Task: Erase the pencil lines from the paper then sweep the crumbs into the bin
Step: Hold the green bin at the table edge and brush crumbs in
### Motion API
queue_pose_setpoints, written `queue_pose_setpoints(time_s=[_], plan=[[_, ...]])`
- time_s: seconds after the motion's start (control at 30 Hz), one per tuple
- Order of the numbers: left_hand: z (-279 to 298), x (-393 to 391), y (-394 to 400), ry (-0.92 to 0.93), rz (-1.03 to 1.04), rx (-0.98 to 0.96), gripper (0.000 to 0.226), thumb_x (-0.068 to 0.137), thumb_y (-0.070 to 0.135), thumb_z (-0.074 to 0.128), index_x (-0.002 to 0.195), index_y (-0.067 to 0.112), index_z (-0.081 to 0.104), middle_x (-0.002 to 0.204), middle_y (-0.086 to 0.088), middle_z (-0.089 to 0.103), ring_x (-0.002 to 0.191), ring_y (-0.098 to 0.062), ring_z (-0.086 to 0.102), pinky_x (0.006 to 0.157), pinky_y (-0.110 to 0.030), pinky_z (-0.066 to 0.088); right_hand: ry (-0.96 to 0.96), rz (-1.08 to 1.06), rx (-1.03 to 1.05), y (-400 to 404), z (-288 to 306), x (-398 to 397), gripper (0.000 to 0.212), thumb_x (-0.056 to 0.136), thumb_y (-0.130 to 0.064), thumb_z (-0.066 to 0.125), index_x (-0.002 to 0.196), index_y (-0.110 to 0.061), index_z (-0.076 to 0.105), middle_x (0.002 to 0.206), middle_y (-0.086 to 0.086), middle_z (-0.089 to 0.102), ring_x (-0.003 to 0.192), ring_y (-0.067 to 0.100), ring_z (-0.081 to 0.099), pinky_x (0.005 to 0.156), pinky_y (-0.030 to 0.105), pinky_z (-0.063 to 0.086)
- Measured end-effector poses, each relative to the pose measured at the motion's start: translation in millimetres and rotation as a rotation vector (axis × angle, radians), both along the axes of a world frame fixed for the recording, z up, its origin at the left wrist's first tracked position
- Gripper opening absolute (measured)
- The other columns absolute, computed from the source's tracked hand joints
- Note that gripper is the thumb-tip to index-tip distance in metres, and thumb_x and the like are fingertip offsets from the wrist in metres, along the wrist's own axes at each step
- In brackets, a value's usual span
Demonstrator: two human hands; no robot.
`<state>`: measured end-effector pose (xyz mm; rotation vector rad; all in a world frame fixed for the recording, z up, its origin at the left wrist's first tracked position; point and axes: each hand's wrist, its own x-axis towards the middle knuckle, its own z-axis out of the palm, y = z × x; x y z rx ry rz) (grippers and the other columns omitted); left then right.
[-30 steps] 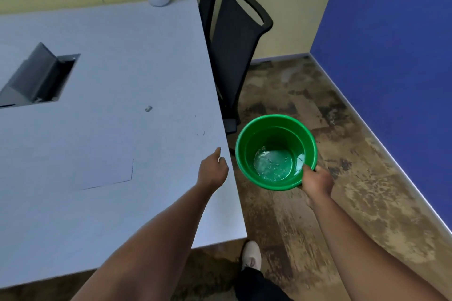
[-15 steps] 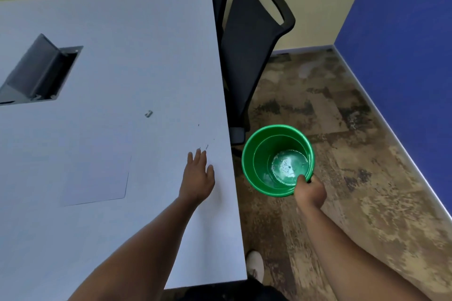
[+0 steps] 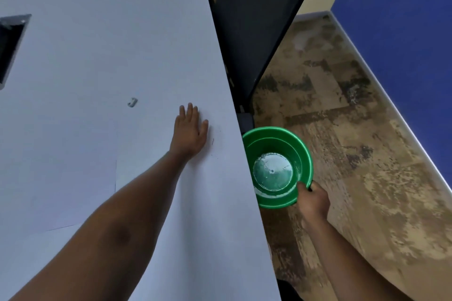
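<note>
My left hand [image 3: 189,133] has moved further onto the table [image 3: 97,56] since a moment ago: it was a loose fist near the right edge, and now it lies flat, fingers straight and together, palm down, a little in from that edge. My right hand [image 3: 313,199] has brought the bin [image 3: 277,167] up close, so its rim now sits just beside the right edge and a bit below the tabletop, where before it hung well apart over the floor [image 3: 342,129]. My right fingers curl over the near rim, thumb inside, gripping it. I judge the erasing is done and the sweep is about to start: hand on one side of the crumbs [image 3: 212,141], bin on the other. The crumbs I can make out are only a few dark specks between my left hand and the edge, too small to count. The paper [image 3: 61,178] lies to the left of my forearm, toward the near edge, and I can't see any lines on it. The bin is green, open at the top, and looks empty but for a pale shiny bottom; whether any crumbs are in it I cannot tell. A small grey bit [image 3: 132,102], maybe the eraser, lies further in on the table.
</note>
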<state>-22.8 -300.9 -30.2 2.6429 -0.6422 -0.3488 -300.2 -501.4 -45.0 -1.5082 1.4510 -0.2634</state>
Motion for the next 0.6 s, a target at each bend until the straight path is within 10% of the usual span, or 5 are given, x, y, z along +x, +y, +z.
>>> queue_pose_setpoints(time_s=[0.6], plan=[[-14,-92,5,-0.023,-0.475,0.049,0.069,0.107,0.043,0.014,0.163,0.004,0.009,0.171,-0.014,-0.003,0.158,-0.03,-0.01,0.129,-0.043,-0.001,-0.01,-0.085,0.081,28,24,-5,0.015,0.097,-0.014,0.059,0.087,-0.018,0.069,0.079,0.008,0.07,0.067,0.026,0.065,0.068,0.038,0.057]])
